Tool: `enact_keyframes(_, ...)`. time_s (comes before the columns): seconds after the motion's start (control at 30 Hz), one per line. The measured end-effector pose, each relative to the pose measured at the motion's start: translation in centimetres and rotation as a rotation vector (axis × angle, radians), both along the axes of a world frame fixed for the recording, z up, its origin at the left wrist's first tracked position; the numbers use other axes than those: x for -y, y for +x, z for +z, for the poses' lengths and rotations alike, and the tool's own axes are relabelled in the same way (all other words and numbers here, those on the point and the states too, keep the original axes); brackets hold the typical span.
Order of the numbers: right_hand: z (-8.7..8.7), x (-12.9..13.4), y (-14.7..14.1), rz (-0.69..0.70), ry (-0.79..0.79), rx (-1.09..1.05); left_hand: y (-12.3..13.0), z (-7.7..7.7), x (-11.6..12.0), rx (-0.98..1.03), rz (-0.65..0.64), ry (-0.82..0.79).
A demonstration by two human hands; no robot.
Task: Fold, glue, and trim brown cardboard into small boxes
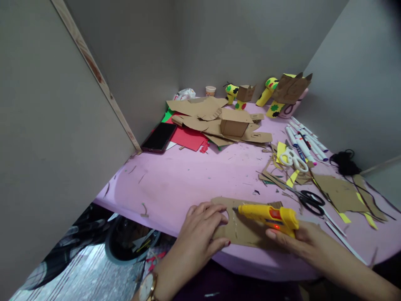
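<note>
A yellow hot glue gun (269,215) with a lit red light is gripped in my right hand (300,242). Its dark nozzle tip is at a piece of brown cardboard (250,232) by the table's front edge. A thin, shiny line of glue (235,228) runs across the cardboard below the nozzle. My left hand (206,228) rests on the cardboard's left end, fingers out and slightly bent, pressing it down. Black-handled scissors (311,201) lie just beyond the glue gun on the right.
Cardboard pieces (200,123), red paper (188,138) and a phone (159,137) lie at the back left. Yellow spotted figures (272,104) stand at the back. Markers (302,144), white scissors (293,159), black yarn (346,162) and scraps cover the right side. A bin (125,246) stands below left.
</note>
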State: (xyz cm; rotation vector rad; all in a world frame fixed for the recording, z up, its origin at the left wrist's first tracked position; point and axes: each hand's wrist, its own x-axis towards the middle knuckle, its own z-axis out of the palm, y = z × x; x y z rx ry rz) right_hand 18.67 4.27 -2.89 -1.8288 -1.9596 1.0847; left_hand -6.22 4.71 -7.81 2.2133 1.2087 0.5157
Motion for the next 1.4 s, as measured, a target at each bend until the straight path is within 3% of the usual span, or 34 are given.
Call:
enact_keyframes(0.4, 0.1, -1.0, -0.2, -0.027, 0.061, -0.043, -0.1, -0.1, 0.0, -0.005, -0.003, 0.011)
enact_keyframes(0.8, 0.5, -0.5, -0.2, 0.026, 0.026, -0.082, 0.0, 0.1, -0.1, -0.011, 0.001, 0.015)
enact_keyframes(0.97, 0.6, 0.6, -0.2, 0.06, -0.041, -0.212, 0.0, 0.1, -0.1, -0.004, 0.001, 0.003)
enact_keyframes(1.4, 0.6, 3.3, 1.6, 0.143, -0.032, 0.043, 0.0, 0.1, -0.3, 0.01, 0.0, 0.016)
